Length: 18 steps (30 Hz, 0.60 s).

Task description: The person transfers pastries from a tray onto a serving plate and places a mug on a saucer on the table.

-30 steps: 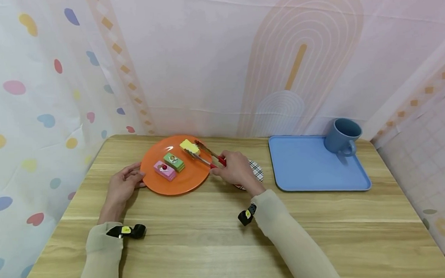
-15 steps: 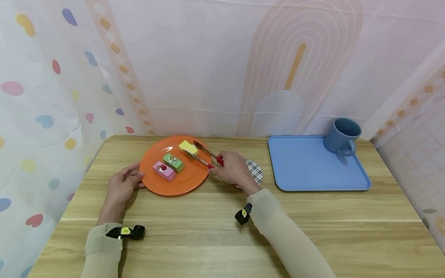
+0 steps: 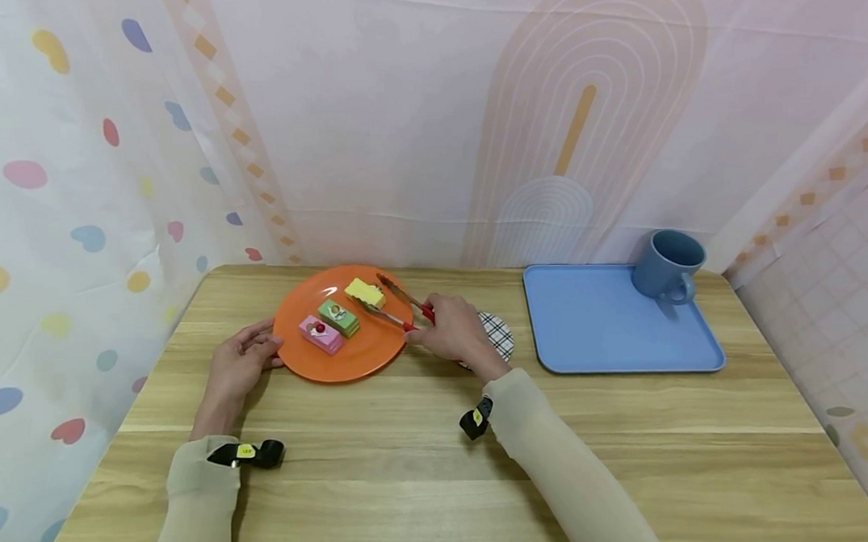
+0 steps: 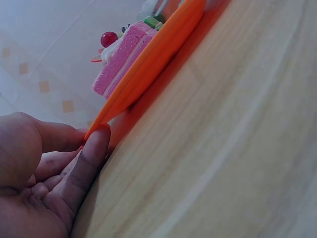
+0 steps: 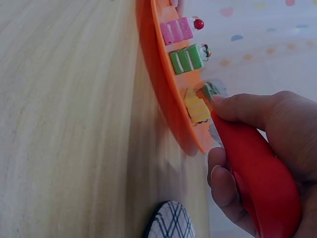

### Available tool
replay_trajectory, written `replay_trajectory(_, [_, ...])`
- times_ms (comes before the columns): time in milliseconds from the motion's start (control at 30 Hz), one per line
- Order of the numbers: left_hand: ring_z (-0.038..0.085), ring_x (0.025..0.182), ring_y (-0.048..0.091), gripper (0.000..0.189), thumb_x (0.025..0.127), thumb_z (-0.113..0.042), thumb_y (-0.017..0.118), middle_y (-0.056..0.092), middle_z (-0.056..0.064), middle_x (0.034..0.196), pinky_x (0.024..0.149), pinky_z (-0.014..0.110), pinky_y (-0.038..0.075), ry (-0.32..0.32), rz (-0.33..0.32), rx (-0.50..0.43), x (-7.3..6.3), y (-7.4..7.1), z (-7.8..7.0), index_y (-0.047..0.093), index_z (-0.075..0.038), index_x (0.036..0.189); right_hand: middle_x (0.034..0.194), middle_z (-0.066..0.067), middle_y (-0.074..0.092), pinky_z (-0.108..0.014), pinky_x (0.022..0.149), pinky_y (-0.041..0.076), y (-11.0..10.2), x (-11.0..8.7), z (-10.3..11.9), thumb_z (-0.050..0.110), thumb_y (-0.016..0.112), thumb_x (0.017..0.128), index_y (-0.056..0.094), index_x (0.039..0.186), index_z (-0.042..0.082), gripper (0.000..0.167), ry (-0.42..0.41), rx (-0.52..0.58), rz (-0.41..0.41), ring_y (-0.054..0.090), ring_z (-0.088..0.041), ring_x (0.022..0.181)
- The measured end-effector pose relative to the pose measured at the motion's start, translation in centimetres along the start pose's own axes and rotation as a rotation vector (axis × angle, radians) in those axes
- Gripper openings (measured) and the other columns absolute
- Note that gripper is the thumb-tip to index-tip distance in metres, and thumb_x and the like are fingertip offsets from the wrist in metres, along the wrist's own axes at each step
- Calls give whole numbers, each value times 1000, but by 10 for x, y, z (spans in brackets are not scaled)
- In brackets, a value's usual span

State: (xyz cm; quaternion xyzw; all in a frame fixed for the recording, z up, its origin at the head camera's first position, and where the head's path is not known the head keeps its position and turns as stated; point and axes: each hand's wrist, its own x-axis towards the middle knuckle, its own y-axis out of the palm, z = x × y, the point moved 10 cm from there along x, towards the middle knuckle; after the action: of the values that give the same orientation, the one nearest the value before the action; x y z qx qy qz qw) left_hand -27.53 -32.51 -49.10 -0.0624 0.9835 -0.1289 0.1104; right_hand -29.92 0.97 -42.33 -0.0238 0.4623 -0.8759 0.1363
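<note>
My left hand [image 3: 238,364] pinches the left rim of an orange plate [image 3: 351,363] between thumb and fingers; in the left wrist view that rim [image 4: 126,94] is raised off the table. On the plate sit a pink toy cake slice [image 3: 321,333] with a red cherry, a green one [image 3: 339,317] and a yellow one [image 3: 365,292]. My right hand [image 3: 457,328] grips red-handled tongs [image 3: 386,313]. Their two arms are spread about the yellow slice, the near one beside it, the far one seemingly apart from it. In the right wrist view the red handle [image 5: 255,173] fills my grip.
Partly under my right forearm lies a round plaid coaster [image 3: 497,335]. Further right, a blue tray [image 3: 604,328] bears a blue mug [image 3: 666,266] at its back right corner. A patterned curtain [image 3: 399,143] hangs behind the wooden table [image 3: 384,467].
The yellow cake slice has shifted slightly left and toward me on the plate. The tongs' arms have spread a little wider. My left hand stays on the plate rim.
</note>
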Motion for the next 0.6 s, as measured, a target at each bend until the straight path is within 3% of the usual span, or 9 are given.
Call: replay_trajectory(600, [-2, 83, 67, 50, 106, -16, 55, 63, -11, 98, 76, 19, 64, 35, -21, 3, -3, -1, -5, 45, -1, 153, 68, 0, 44, -27, 48, 26, -10, -2, -1, 46, 80, 86, 67, 105, 6, 46, -3, 12, -26, 40, -17, 57])
